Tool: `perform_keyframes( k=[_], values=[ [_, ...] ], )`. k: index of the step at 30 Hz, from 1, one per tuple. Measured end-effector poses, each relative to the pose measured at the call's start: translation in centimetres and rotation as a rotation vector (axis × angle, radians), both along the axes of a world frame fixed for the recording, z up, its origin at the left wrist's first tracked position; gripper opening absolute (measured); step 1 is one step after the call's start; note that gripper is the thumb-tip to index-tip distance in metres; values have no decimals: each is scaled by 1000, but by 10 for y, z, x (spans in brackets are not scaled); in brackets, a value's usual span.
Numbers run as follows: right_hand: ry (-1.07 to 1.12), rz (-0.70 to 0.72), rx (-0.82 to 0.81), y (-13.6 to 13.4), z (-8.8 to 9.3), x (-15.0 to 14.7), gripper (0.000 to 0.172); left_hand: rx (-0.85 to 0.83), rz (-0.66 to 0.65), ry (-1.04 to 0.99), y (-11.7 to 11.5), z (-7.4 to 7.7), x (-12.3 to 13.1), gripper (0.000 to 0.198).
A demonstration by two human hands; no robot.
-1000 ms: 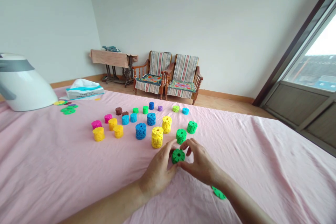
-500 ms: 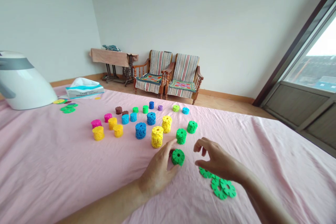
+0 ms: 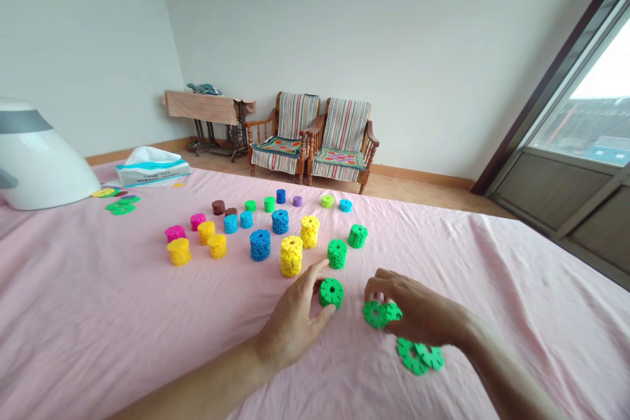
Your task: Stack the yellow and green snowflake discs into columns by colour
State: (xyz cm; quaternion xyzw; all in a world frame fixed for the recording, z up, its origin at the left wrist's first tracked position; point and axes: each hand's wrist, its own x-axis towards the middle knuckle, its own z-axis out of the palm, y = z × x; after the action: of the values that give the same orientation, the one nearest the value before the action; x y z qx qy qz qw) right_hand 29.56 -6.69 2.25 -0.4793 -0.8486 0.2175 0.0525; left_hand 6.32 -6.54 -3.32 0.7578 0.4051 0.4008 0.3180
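A short stack of green notched discs (image 3: 331,293) stands near the middle of the pink cloth. My left hand (image 3: 295,318) curves round its left side, thumb in front and fingers behind. To the right, my right hand (image 3: 411,305) reaches down over loose green discs (image 3: 375,314), its fingers bent around them; its fingertips are partly hidden. More loose green discs (image 3: 413,356) lie overlapping below the right hand. Just behind the short stack is a taller green stack (image 3: 337,254), with another green stack (image 3: 357,236) farther back to the right.
Yellow stacks (image 3: 291,256), blue stacks (image 3: 260,245) and several smaller coloured stacks stand left and behind. At the far left are a white kettle (image 3: 46,164), a tissue box (image 3: 152,172) and flat green discs (image 3: 121,205). Two chairs (image 3: 339,138) stand beyond the cloth.
My right hand has lowered onto the nearest loose green discs, which now show between its fingers and thumb. My left hand remains around the short stack. The view has shifted slightly.
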Motion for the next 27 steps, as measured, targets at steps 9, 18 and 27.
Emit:
perform_keyframes(
  k=[9,18,27],
  values=[
    [79,-14,-34,1,-11,-4,38,8,10,-16,1,-2,1,61],
    [135,3,-64,7,-15,-7,32,0,9,8,1,-1,1,60],
    [171,-82,-16,0,-10,-14,23,-10,40,-5,2,-4,1,53]
  ],
)
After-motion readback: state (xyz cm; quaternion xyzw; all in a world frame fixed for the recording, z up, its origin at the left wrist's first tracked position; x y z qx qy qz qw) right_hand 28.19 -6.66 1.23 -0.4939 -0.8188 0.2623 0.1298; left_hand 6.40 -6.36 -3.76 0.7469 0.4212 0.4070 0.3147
